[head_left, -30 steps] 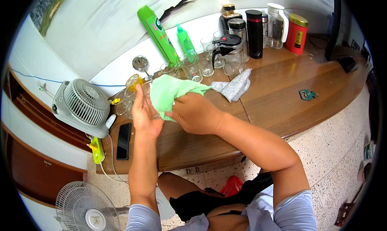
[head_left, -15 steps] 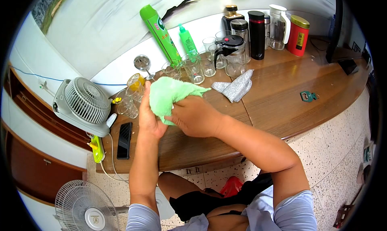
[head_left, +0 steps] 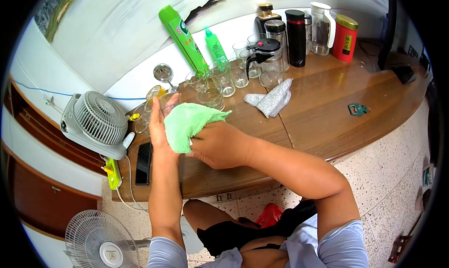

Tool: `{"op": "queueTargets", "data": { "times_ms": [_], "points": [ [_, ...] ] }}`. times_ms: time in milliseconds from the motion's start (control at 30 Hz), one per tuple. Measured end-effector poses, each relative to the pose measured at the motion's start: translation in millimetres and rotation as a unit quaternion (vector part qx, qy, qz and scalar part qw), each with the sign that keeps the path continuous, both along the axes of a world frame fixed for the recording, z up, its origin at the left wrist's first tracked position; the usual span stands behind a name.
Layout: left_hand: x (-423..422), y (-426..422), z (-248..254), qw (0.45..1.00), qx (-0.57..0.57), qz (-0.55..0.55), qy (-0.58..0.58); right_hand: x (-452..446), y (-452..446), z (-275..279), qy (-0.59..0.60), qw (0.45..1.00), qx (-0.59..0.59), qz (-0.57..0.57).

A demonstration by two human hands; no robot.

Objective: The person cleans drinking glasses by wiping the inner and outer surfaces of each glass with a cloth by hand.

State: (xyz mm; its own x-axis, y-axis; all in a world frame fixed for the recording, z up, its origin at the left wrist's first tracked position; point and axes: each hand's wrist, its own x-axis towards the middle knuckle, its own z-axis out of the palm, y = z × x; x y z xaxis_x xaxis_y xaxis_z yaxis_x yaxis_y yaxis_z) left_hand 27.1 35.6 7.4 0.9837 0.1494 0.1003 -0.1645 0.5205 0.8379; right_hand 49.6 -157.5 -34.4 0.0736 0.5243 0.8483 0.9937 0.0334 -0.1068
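Observation:
My right hand (head_left: pixel 220 145) grips a fluffy light green cloth (head_left: pixel 189 123), pressed against the palm side of my left hand (head_left: pixel 161 130). Clear glass, apparently a drinking glass (head_left: pixel 167 103), shows between the fingers of my left hand; the cloth hides most of it. Several clear glasses stand just beyond my hands, among them one glass (head_left: pixel 210 97) near the cloth's far edge. Right of the cloth, a crumpled silver-grey cloth (head_left: pixel 270 99) lies on the wooden table (head_left: pixel 318 109).
A glass teapot (head_left: pixel 271 69), a black flask (head_left: pixel 296 38), a pitcher (head_left: pixel 322 31) and a red tin (head_left: pixel 345 38) line the back. Green spray can (head_left: pixel 184 41) and green bottle (head_left: pixel 215 45) stand behind the glasses. At left are a small fan (head_left: pixel 100 118) and a phone (head_left: pixel 143 162).
Both hands have come slightly closer to me, and the green cloth has moved down and left. Left-hand fingertips and a glass behind the cloth now show.

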Motion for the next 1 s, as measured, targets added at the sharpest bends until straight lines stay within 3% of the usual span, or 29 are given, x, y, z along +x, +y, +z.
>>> {"op": "queueTargets", "data": {
  "times_ms": [100,233,333,433,567,633,833,1000],
  "points": [
    [-4.9,-18.8,6.6,0.998,-0.052,0.009,0.046,1.2,-1.6,-1.3,0.007,1.0,-0.019,-0.015],
    [-7.4,-29.3,4.4,0.999,-0.025,-0.017,0.039,4.9,-11.7,10.0,0.028,0.997,-0.053,-0.056],
    [-6.3,-39.0,2.0,0.999,-0.029,-0.019,0.016,17.2,-5.0,8.5,0.066,0.996,0.055,-0.025],
    [-11.3,-42.5,6.8,1.0,-0.01,-0.009,0.027,13.7,-14.3,14.9,0.102,0.993,0.007,-0.054],
    [-5.4,-32.1,5.2,0.999,0.011,0.053,0.002,14.2,-10.6,9.2,0.074,0.996,-0.019,-0.044],
    [-1.3,-7.8,-1.7,1.0,0.006,0.023,0.003,9.5,-13.5,7.3,0.056,0.994,-0.08,-0.049],
    [-1.4,-6.0,0.0,0.999,-0.015,0.009,0.033,0.9,-3.4,0.2,0.018,0.999,-0.037,-0.005],
    [-4.3,-21.8,0.2,0.998,-0.027,-0.044,0.035,7.2,-10.8,7.2,0.027,0.997,-0.049,-0.058]
  ]
}}
